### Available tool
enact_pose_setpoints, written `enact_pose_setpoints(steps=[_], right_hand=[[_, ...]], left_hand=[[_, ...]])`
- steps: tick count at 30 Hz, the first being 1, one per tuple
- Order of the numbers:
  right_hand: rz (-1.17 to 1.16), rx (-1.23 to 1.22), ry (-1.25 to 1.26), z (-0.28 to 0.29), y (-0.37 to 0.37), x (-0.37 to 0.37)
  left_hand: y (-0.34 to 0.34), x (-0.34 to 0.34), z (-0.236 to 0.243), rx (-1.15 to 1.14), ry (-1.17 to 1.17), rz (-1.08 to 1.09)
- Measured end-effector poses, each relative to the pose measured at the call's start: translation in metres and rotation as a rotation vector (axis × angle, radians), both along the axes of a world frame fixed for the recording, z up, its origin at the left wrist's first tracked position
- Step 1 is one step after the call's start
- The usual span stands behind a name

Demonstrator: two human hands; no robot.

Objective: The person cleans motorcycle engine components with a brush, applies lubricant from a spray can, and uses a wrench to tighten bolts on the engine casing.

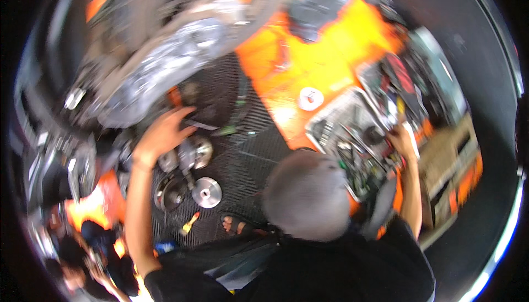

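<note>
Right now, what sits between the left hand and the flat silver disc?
Rounded metal parts lie between the left hand and the flat silver disc, as the head view shows.

A shiny, pale metal disc [199, 194] with a hole at its centre lies flat on the ribbed black mat [264, 164]. Just beside it is a dark, round metal part [169, 193], also ringed and seen from above. Beyond these two sits another round metal part [201, 152], dull silver with a paler rim. A slim, bright metal strip [203, 126] lies just past it. On the orange sheet [269, 88] stands a shallow silver-grey tray [349, 102], set slantwise and crowded with loose metal tools [352, 161] in a jumbled heap. A dark, rounded piece [373, 135] rests at the tray's right side; blur hides its details.
</note>
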State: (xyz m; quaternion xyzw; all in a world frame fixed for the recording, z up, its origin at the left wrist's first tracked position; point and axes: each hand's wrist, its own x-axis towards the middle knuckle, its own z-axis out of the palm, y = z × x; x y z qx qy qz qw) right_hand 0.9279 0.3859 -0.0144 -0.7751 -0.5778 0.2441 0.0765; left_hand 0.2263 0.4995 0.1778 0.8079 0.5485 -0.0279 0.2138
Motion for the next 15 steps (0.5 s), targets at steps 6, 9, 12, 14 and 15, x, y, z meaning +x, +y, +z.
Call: enact_pose_setpoints(steps=[6, 9, 12, 14, 15], right_hand=[[0.258, 0.174, -0.311, -0.017, 0.009, -0.010], [0.278, 0.326, -0.165, 0.003, 0.028, -0.058], [0.431, 0.598, -0.145, 0.033, 0.058, -0.133], [0.500, 0.590, -0.070, 0.052, 0.070, -0.187], [0.530, 0.594, 0.000, 0.057, 0.073, -0.212]], left_hand=[[0.001, -0.048, 0.008, -0.076, 0.046, 0.052], [-0.009, -0.073, 0.032, -0.053, 0.116, 0.150], [-0.015, -0.098, 0.068, -0.050, 0.095, 0.211], [-0.022, -0.110, 0.090, -0.026, 0.045, 0.260], [-0.027, -0.115, 0.100, -0.022, 0.012, 0.290]])
